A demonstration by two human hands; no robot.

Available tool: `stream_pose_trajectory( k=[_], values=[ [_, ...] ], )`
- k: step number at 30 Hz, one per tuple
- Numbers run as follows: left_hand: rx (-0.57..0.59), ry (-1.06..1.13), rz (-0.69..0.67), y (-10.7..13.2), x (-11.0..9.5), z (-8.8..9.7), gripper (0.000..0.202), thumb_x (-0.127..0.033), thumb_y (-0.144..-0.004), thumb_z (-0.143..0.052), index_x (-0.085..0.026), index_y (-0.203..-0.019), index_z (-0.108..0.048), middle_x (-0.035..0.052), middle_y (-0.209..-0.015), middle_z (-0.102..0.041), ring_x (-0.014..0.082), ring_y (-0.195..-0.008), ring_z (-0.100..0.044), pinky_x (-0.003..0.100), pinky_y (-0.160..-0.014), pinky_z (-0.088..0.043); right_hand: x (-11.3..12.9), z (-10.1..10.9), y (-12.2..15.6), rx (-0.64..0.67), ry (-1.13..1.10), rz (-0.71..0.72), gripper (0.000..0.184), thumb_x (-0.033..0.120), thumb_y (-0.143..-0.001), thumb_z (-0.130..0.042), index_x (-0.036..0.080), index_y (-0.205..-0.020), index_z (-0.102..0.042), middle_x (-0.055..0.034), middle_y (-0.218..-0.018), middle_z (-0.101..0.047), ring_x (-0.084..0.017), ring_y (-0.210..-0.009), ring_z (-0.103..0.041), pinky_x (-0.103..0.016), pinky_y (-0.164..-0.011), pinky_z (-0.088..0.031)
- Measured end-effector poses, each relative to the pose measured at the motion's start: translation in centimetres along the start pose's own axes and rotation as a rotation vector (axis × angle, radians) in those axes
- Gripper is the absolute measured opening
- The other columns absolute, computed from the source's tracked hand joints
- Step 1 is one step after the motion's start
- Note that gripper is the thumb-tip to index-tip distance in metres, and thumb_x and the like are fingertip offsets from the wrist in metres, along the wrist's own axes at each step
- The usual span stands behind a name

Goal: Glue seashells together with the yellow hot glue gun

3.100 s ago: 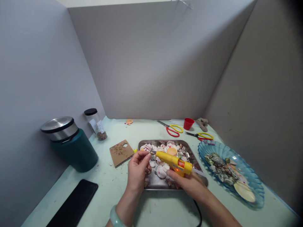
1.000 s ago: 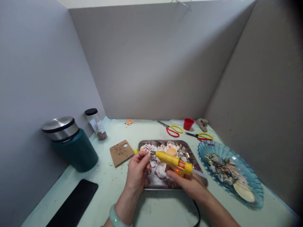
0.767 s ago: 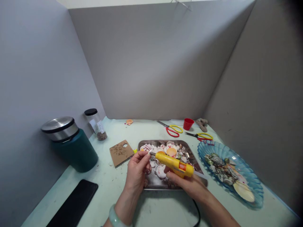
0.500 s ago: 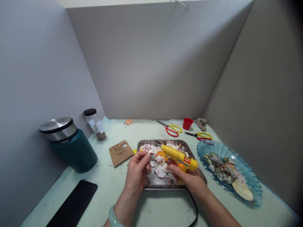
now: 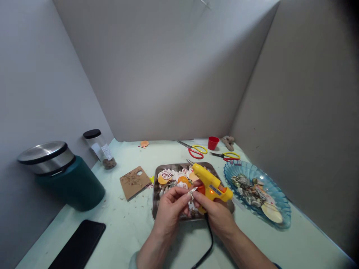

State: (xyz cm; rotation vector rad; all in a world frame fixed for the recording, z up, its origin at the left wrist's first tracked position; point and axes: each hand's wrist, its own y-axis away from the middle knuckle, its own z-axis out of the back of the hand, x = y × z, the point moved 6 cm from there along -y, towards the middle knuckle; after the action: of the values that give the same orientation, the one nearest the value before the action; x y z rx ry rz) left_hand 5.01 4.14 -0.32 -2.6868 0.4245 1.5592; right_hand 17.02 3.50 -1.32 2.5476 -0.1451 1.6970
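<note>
Head | yellow glue gun (image 5: 209, 178) | nozzle (image 5: 190, 162) forward-left | long axis diagonal

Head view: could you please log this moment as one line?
left hand: pinches white piece; right hand: holds glue gun; nozzle: apart from white piece; tray: holds shells

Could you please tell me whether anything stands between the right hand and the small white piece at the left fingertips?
Nothing visible does: the right hand is close beside the small white piece that the left hand pinches. The yellow glue gun in the right hand points away.
</note>
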Motion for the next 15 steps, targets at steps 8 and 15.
stream_pose_trajectory(
  k=[8, 15],
  values=[
    [-0.015, -0.165, -0.046, 0.0, 0.1, -0.1, 0.027, -0.035, -0.066, -0.078, -0.014, -0.073, -0.062, -0.0012, -0.055, -0.062, 0.0073, -0.041, -0.048, 0.021, -0.045, -0.044, -0.5, 0.6, -0.4, -0.019, -0.038, 0.053, 0.031, 0.033, -0.074, -0.075, 0.021, -0.100, -0.062, 0.0061, -0.060, -0.055, -0.012, -0.055, -0.053, -0.024, -0.052, -0.045],
    [-0.099, -0.438, -0.172, -0.4, -2.3, 1.5, 0.022, -0.034, -0.069, -0.073, -0.015, -0.075, -0.064, -0.0021, -0.061, -0.059, 0.0087, -0.049, -0.049, 0.020, -0.046, -0.042, 1.5, 1.2, -0.7, -0.075, 0.149, 0.146, 0.025, 0.034, -0.074, -0.073, 0.018, -0.090, -0.063, 0.0048, -0.057, -0.057, -0.013, -0.051, -0.052, -0.025, -0.052, -0.043]
  ],
)
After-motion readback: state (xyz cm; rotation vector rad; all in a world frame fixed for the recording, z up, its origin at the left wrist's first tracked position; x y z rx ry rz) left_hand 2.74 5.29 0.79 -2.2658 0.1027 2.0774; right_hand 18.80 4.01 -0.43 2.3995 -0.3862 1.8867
